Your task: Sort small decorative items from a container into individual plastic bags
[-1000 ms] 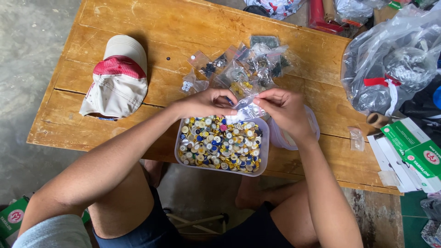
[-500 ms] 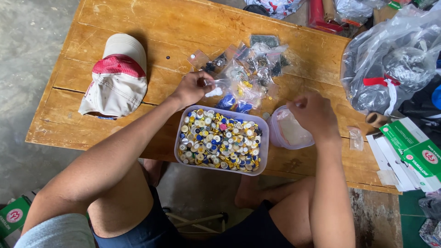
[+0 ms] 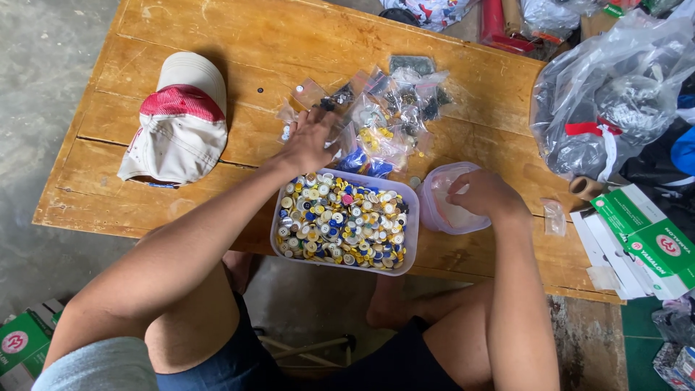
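Leftmost, a cap (image 3: 181, 119) lies near the table's (image 3: 108, 195) left edge, bare wood around it. Next, the left hand (image 3: 310, 141) rests fingers spread on small plastic bags (image 3: 384, 119), gripping nothing visible. Just below sits the button-filled tub (image 3: 344, 221), overhanging the near edge. Beside it, the right hand (image 3: 481, 195) curls over a clear bag (image 3: 445, 210).
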